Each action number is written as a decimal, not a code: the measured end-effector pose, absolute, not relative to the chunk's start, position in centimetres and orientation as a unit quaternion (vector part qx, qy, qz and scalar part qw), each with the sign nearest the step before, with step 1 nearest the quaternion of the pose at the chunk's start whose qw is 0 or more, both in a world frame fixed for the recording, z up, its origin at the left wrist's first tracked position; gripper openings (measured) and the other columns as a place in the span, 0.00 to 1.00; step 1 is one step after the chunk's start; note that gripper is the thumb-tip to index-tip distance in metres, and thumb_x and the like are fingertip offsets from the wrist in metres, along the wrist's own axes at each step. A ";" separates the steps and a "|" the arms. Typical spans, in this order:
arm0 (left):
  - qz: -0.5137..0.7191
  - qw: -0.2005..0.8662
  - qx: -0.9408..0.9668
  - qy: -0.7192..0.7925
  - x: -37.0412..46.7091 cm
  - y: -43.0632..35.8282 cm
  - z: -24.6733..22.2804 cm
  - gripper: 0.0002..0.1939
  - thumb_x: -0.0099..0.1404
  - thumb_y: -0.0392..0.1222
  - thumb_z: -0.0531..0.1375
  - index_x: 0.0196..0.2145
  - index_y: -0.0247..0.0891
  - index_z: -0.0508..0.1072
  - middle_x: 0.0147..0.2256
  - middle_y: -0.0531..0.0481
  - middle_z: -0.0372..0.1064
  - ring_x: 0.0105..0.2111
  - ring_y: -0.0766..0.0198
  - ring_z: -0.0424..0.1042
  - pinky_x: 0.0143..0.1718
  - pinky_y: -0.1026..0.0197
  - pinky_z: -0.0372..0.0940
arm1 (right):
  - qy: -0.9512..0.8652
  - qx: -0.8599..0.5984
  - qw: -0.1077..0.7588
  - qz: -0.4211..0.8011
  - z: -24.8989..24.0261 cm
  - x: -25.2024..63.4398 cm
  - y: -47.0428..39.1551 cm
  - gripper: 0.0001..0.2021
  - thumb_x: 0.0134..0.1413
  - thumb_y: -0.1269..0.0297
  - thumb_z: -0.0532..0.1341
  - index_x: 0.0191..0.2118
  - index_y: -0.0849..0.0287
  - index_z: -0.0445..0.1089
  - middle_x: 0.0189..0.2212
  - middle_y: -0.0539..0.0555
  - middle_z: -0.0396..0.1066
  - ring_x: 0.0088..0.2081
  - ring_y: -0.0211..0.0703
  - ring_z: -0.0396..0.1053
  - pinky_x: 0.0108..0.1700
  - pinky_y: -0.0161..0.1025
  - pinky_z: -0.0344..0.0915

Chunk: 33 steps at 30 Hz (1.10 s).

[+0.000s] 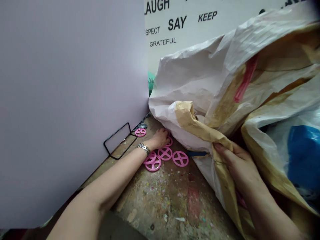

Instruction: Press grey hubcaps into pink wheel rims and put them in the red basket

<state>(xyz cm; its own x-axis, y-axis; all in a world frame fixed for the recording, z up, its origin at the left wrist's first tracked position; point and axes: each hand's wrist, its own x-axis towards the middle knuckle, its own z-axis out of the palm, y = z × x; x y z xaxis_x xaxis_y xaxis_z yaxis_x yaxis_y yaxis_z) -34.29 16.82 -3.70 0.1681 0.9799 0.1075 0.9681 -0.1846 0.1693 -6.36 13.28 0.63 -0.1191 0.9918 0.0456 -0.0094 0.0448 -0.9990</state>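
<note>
My left hand (pixel 160 138), with a metal-band watch (pixel 143 148) at its wrist, reaches down to the tabletop. Its fingers curl over a pink spoked plastic wheel (pixel 170 141), and the fingertips are partly hidden. Several more such wheels lie flat around it, among them one pink wheel (pixel 180 159) to the right and another (pixel 140 132) farther back. On the right, my right hand (pixel 236 158) grips the folded rim of a large crumpled paper sack (pixel 195 76), white outside and brown inside. The thumb presses on the near side of the rim.
A worn, paint-speckled table (pixel 160 200) lies below. At left stands a tall pale panel (pixel 75 83) with a black wire frame (pixel 117 157) by its base. Dark round pieces (pixel 142 126) sit behind the wheels. Blue-and-clear plastic (pixel 303 153) shows at the sack's right.
</note>
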 end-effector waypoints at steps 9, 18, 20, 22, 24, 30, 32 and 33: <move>0.096 0.058 0.806 0.581 -30.1 10.0 -0.9 0.18 0.72 0.56 0.53 0.49 0.44 0.73 0.51 0.48 0.71 0.51 0.59 0.70 0.54 0.60 0.65 | -0.536 -0.441 0.484 0.533 0.3 -6.3 13.3 0.19 0.48 0.52 0.68 0.46 0.50 0.78 0.39 0.50 0.81 0.43 0.54 0.77 0.44 0.44 0.71; 0.047 -0.064 0.630 0.773 -37.5 10.9 -2.6 0.17 0.71 0.49 0.56 0.49 0.33 0.71 0.48 0.34 0.70 0.52 0.43 0.68 0.55 0.43 0.60 | -0.568 -0.442 0.480 0.502 -0.3 -6.2 13.5 0.20 0.50 0.51 0.66 0.49 0.50 0.77 0.39 0.50 0.80 0.47 0.55 0.75 0.43 0.43 0.71; 0.033 -0.065 0.633 0.771 -37.2 11.1 -3.1 0.18 0.71 0.50 0.55 0.47 0.33 0.72 0.48 0.34 0.70 0.52 0.44 0.68 0.55 0.45 0.60 | -0.570 -0.443 0.478 0.500 -0.4 -6.2 13.5 0.20 0.51 0.51 0.66 0.49 0.50 0.77 0.39 0.50 0.80 0.46 0.55 0.75 0.41 0.43 0.71; 0.027 -0.064 0.642 0.763 -36.5 11.4 -3.2 0.18 0.72 0.51 0.54 0.47 0.34 0.73 0.49 0.34 0.70 0.51 0.45 0.68 0.55 0.46 0.60 | -0.568 -0.444 0.481 0.499 -0.5 -6.2 13.6 0.20 0.50 0.51 0.66 0.49 0.51 0.77 0.39 0.50 0.80 0.44 0.54 0.76 0.39 0.42 0.71; 0.025 -0.062 0.653 0.754 -35.6 12.0 -3.1 0.19 0.72 0.52 0.54 0.47 0.34 0.74 0.49 0.34 0.70 0.52 0.45 0.68 0.55 0.45 0.60 | -0.562 -0.445 0.485 0.502 -0.4 -6.2 13.5 0.19 0.49 0.51 0.66 0.47 0.51 0.77 0.38 0.51 0.80 0.42 0.53 0.76 0.39 0.42 0.70; 0.044 -0.052 0.690 0.721 -33.2 14.4 -3.3 0.21 0.71 0.53 0.54 0.49 0.35 0.74 0.53 0.34 0.69 0.55 0.43 0.66 0.56 0.44 0.60 | -0.550 -0.445 0.481 0.517 0.5 -6.5 12.9 0.18 0.48 0.52 0.67 0.45 0.53 0.77 0.37 0.51 0.80 0.46 0.55 0.75 0.42 0.43 0.71; 0.052 -0.036 0.704 0.707 -32.6 15.3 -3.7 0.22 0.72 0.54 0.54 0.52 0.34 0.73 0.54 0.34 0.68 0.55 0.44 0.66 0.56 0.43 0.61 | -0.548 -0.450 0.478 0.518 0.8 -6.5 12.6 0.18 0.48 0.52 0.67 0.44 0.53 0.77 0.37 0.51 0.80 0.45 0.55 0.76 0.41 0.43 0.71; 0.057 -0.027 0.710 0.701 -32.4 15.9 -3.9 0.23 0.72 0.54 0.54 0.53 0.33 0.72 0.54 0.34 0.68 0.55 0.44 0.67 0.56 0.43 0.62 | -0.546 -0.452 0.478 0.519 1.0 -6.5 12.4 0.18 0.48 0.52 0.67 0.44 0.53 0.77 0.36 0.51 0.81 0.44 0.55 0.76 0.39 0.42 0.72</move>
<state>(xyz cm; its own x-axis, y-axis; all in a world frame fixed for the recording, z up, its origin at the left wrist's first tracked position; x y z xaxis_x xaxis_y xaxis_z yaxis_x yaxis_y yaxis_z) -32.40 15.86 -3.89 0.0099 0.9929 0.1185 0.9990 -0.0149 0.0417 -6.51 12.45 0.96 -0.1350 0.9895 0.0517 -0.0031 0.0517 -0.9987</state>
